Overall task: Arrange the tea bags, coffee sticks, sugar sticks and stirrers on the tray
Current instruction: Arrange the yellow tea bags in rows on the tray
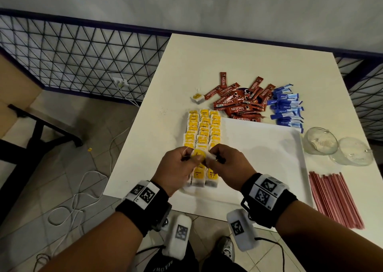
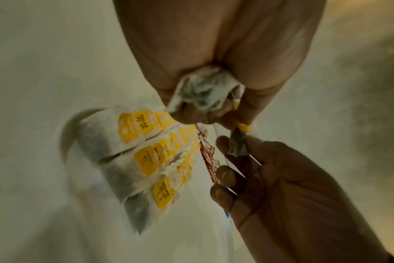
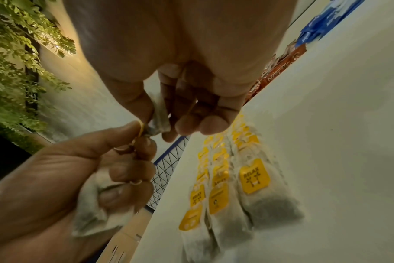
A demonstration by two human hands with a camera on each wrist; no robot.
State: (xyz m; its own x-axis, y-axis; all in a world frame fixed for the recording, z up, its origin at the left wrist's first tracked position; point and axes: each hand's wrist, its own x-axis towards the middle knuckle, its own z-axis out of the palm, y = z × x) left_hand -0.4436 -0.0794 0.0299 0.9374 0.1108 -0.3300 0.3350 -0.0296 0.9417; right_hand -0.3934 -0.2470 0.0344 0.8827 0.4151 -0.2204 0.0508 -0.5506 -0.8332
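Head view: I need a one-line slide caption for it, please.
Both hands, left hand and right hand, pinch a tea bag above rows of tea bags on the white tray.

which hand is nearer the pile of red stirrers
Right. The right hand is over the tray's left part, with the stirrers off to its right; the left hand is further left.

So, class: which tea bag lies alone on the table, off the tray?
The lone tea bag at the far left of the coffee sticks; the others sit in rows on the tray.

Head view looks down; both wrist views closely share the tea bags (image 1: 204,130).
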